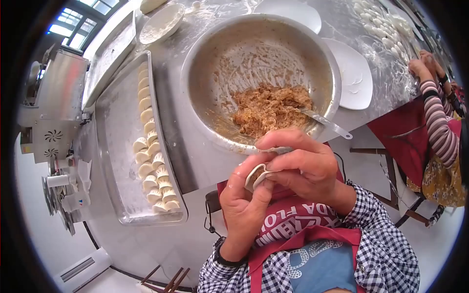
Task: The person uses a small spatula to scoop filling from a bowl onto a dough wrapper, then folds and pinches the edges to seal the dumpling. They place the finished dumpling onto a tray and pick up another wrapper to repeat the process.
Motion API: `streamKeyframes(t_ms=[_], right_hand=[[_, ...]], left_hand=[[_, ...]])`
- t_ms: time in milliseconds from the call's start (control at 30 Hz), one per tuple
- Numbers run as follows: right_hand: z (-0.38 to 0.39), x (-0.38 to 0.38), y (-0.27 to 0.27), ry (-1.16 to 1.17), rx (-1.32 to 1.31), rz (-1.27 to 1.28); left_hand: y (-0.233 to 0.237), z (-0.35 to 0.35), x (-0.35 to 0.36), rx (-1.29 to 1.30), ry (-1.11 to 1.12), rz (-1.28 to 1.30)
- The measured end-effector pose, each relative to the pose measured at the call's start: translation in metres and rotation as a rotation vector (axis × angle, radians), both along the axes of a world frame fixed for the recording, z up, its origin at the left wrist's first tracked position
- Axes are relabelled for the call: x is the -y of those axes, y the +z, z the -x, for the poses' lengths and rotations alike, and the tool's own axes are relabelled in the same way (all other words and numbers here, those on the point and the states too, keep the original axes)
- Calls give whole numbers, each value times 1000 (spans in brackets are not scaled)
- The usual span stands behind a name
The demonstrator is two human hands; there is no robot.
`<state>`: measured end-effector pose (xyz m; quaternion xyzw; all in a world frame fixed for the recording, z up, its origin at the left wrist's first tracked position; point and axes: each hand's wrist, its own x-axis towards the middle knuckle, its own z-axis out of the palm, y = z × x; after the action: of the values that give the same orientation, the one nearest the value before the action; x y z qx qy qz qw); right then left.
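Both of my hands are closed around a dumpling (256, 176), its pale wrapper folded part way over brown filling that shows at the opening. My left hand (244, 205) cradles it from the left and below. From the right, my right hand (310, 171) pinches the wrapper's edge with thumb and fingers. Just beyond my hands stands a big metal basin (234, 41) of minced filling (268, 110); a metal spoon (328, 125) rests in it, handle over the rim. To the left, a metal tray (119, 161) holds rows of pleated dumplings (155, 180) along its right side.
White plates (351, 73) sit beside and behind the basin. A white dish with flour (162, 23) and a second tray (108, 58) are at the back left. At right, another person's hands (421, 66) work near several dough pieces (383, 31). A stool (391, 185) stands below.
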<state>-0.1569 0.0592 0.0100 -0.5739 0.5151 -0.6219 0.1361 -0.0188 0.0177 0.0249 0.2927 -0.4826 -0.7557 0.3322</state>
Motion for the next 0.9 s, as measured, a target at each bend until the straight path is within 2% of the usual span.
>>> streamKeyframes(t_ms=[167,267,333,467,567,667,767,833,900], right_hand=[[3,0,5,47,-76,28],[1,-1,9,36,-105,-29],[-5,0,11,-3,102,-73],[1,0,7,70,103,-70],[2,0,3,101,7,-36],[-2,2,4,47,32,25],[-5,2,6,14,-20,23],[-10,4,6,-63,45,0],[-6,4,4,-27,21,3]], left_hand=[[0,-4,1,32,-15,8],[0,-7,3,10,-57,-78],[4,-7,4,-42,-133,-90],[6,-5,3,0,-115,-110],[5,-3,4,49,-114,-108],[5,-2,5,11,-138,-155],[-4,-2,4,-48,-51,-142],[-5,-7,5,-110,-73,-111],[-2,-5,3,-80,-68,-107]])
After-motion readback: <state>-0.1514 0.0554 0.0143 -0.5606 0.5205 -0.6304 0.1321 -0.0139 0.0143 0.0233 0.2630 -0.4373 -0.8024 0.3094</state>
